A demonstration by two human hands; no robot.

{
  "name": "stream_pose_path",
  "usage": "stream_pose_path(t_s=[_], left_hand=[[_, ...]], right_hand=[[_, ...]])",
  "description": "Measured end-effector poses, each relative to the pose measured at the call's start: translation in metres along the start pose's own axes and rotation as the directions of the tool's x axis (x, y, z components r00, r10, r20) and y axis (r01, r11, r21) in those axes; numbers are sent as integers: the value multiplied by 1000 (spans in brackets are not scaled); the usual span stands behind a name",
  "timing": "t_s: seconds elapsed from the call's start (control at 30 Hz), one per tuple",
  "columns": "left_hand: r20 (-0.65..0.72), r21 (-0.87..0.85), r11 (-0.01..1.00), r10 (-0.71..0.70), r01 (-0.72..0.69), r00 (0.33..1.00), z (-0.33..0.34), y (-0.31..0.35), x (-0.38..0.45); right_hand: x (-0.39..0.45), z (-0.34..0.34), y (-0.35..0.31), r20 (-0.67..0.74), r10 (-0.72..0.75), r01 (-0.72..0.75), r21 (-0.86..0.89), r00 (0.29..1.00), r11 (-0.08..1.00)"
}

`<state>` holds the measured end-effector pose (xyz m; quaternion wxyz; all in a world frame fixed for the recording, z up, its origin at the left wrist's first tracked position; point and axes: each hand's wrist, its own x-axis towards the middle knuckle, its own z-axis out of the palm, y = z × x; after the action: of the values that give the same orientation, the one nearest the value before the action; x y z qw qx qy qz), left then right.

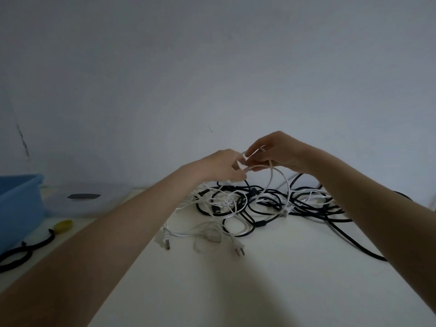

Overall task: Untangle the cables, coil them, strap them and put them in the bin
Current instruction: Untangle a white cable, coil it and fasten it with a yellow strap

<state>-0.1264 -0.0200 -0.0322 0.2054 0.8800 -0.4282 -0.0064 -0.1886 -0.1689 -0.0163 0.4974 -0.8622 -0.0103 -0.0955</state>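
Nearest us in the head view our two bare forearms reach out over the pale table (pixel 259 279). Up above the pile our left hand (pixel 221 167) pinches the white cable (pixel 271 175) between its fingers, and our right hand (pixel 280 153) closes on the same cable just beside it — the fingertips of the two hands nearly meet. A loop of this cable hangs from the hands down to the tangle (pixel 254 204), a heap of black and white cables lying on the table under and beyond our hands. A white two-pin plug (pixel 238 248) and a white connector (pixel 165 240) lie at the heap's near edge. A black cable (pixel 354 241) trails off to the right. At the far left stands the blue bin (pixel 18 204), well apart from the tangle — black straps (pixel 21 252) and a yellow thing (pixel 62 226) lie before it
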Motion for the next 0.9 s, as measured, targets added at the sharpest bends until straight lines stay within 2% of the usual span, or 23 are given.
stream_pose_path(t_s=[0.07,0.1,0.17,0.23,0.27,0.33,0.37,0.4,0.43,0.47,0.53,0.6,0.7,0.8,0.83,0.9], left_hand=[[55,20,1000,8,-10,998,5,0,-3],[52,26,1000,15,-16,999,7,0,-4],[29,-55,998,-6,7,1000,6,0,-6],[-58,-307,947,-112,89,992,0,-2,-6],[-103,-491,862,-198,123,975,-6,-5,-6],[-95,-843,528,-335,104,937,-21,-16,-5],[-54,-924,371,-356,88,933,-28,-22,-6],[-10,-956,277,-357,95,934,-33,-28,-6],[32,-963,240,-343,120,939,-36,-31,-8],[62,-959,242,-321,145,945,-36,-31,-9],[99,-954,250,-257,165,961,-29,-24,-8],[131,-955,242,-179,172,975,-22,-13,-7],[168,-956,233,-67,179,984,-20,-2,-9],[179,-980,83,-28,181,983,-27,-1,-13],[167,-983,69,-19,168,986,-28,-1,-15],[157,-981,116,29,152,987,-30,-3,-19]], right_hand=[[1,-6,4,-90,46,-38,80,995,996],[4,-9,7,-146,62,-54,55,987,997],[9,-15,14,-234,85,-120,-144,969,982],[10,-22,25,-249,115,-209,-393,962,895],[8,-25,32,-238,143,-245,-485,961,840],[3,-31,49,-186,218,-285,-695,958,660],[0,-31,56,-153,262,-277,-790,953,548],[-1,-30,60,-127,269,-247,-844,955,476],[-1,-27,60,-109,244,-222,-836,964,502],[0,-25,57,-88,193,-188,-776,977,601],[2,-16,42,-33,75,-81,-524,997,848],[7,-1,26,68,42,-26,-228,997,973],[17,21,22,201,-7,21,-71,980,997],[20,31,31,159,-14,6,49,987,999],[19,33,31,148,-16,1,104,989,995],[22,39,30,71,-8,-2,141,997,990]])
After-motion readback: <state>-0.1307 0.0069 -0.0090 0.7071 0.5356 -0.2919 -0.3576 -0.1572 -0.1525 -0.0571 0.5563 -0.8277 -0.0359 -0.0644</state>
